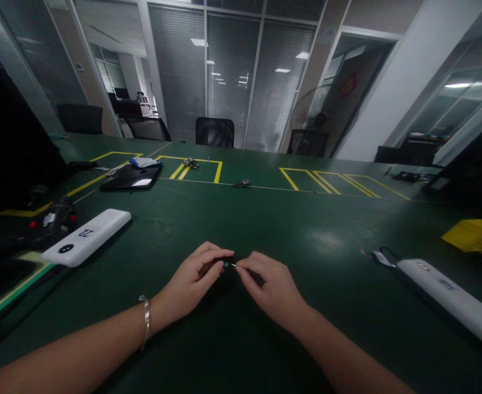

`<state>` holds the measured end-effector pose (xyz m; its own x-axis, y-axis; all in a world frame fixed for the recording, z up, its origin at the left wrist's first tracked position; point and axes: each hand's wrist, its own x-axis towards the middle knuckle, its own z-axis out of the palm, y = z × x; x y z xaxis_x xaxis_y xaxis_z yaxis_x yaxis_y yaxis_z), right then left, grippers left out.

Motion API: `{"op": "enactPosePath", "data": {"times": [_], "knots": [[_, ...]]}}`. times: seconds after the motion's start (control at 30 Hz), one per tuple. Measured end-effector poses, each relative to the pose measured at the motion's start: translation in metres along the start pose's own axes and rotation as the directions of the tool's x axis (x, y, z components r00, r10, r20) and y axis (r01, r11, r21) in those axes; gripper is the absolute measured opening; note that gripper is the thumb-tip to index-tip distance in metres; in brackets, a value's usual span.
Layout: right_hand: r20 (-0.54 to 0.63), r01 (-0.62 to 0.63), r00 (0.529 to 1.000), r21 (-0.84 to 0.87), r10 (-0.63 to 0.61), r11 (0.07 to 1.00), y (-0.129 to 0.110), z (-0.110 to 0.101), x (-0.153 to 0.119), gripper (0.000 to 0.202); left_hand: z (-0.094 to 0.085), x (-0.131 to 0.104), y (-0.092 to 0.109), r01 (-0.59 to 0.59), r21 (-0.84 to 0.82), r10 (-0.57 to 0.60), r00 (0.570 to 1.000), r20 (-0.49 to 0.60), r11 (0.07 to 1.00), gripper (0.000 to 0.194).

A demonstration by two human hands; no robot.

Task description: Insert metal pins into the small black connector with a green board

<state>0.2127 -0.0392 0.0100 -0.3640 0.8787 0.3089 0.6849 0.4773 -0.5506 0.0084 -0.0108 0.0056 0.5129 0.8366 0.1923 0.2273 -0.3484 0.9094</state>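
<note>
Just above the green table, my two hands meet fingertip to fingertip near the centre of the view. Thumb and fingers of my left hand [202,273] are closed on one end of a tiny green piece [227,265]. From that piece a thin pale tip [233,265] runs toward the other hand. My right hand [268,279] pinches this tip between thumb and forefinger. The exact kind of the small piece is too small to make out, and the fingers partly cover it. A silvery bracelet [145,317] circles my left wrist.
A white power-bank-like box [88,236] marked 22 lies left; a similar white box [450,298] with a cable lies right. Farther back are a black flat device [131,178], small metal parts [190,163], yellow tape outlines and chairs [214,131]. A yellow object [475,235] sits at right.
</note>
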Motion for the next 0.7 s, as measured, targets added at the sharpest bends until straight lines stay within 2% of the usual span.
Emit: {"op": "enactPosePath", "data": {"times": [0.2, 0.7], "knots": [[0.024, 0.017, 1.000, -0.094, -0.015, 0.995, -0.0021, 0.0008, 0.0001, 0.019, -0.0004, -0.0022, 0.0018, -0.037, 0.022, 0.037, 0.999, -0.008, 0.999, 0.029], [-0.021, -0.016, 1.000, -0.015, 0.016, 1.000, 0.0019, 0.0023, -0.0004, 0.019, 0.0004, -0.0001, 0.0022, -0.004, -0.032, 0.002, 0.999, -0.042, 0.999, 0.021]]}}
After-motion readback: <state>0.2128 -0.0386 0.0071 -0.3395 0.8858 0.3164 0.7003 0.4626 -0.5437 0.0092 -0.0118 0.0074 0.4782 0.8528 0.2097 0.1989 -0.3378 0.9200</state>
